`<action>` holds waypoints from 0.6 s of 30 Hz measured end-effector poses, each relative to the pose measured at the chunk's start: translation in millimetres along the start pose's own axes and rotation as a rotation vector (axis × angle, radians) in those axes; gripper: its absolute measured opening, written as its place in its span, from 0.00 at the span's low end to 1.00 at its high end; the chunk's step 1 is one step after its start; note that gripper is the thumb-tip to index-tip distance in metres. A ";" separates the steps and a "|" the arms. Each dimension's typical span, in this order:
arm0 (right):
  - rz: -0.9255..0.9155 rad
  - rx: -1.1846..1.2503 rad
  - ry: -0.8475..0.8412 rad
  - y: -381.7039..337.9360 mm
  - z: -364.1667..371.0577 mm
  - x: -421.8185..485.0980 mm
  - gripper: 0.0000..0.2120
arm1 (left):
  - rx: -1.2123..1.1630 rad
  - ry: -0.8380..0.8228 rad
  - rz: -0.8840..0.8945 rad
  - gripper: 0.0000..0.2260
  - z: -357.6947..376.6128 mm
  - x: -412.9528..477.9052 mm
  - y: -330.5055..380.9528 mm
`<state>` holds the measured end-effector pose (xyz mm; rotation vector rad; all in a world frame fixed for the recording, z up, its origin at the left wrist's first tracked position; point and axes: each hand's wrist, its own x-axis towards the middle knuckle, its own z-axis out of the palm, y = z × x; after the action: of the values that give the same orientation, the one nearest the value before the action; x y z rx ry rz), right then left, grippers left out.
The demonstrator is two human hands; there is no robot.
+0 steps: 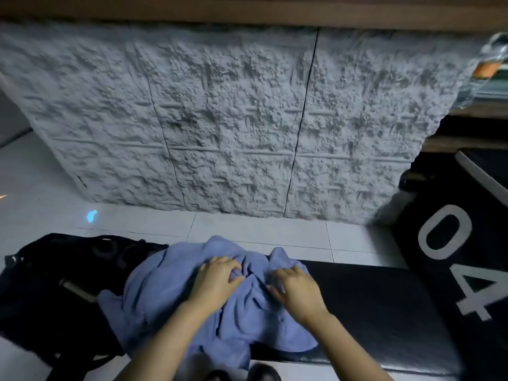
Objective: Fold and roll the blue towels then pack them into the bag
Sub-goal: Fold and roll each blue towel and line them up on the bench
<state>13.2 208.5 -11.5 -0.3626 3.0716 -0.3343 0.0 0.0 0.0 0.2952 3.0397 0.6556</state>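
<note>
Floor (247, 232) of pale glossy tile, with a small blue glint (92, 215) at left of centre. Backdrop: grey rough-textured wall panel (233, 119) with stone-block relief filling the upper two thirds of the frame, and a brown wooden strip along the top edge. Item 1: black padded counter (371, 301), running from lower centre to lower right. Item 2: blue towel (165, 292), one crumpled heap at lower centre, lying on the left end of the counter; its left part spreads onto the bag, and its near edge hangs over the front of the counter at the bottom of the frame. Item 3: black bag (49, 284), soft and slumped, at lower left, touching the towel. Item 4: left grip (217, 279), a bare hand on top of the heap, fingers curled into the cloth and bunching a fold against the thumb. Item 5: right grip (298, 291), a bare hand just right of the other, fingertips bent down into a raised ridge of the same towel, thumb pressed to the cloth. Item 6: black surface printed with a white "04" (450, 259), at right edge. Item 7: clear plastic bottle (492, 59) with orange label, upper right corner, blurred.
</note>
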 end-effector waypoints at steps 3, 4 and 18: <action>0.050 0.089 -0.174 -18.7 2.8 -9.9 0.11 | 0.184 -0.124 -0.124 0.12 11.4 -16.2 5.5; 0.058 0.110 -0.191 -24.0 4.4 -11.4 0.09 | 0.180 -0.149 -0.173 0.11 17.0 -22.1 7.3; -0.316 0.474 0.279 -49.9 -94.4 -44.8 0.22 | -1.444 -0.009 -0.555 0.09 -79.2 -5.0 64.9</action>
<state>62.9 191.3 91.7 -0.8310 3.0348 -1.1861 12.1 24.8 98.7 -0.5287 1.6991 2.2793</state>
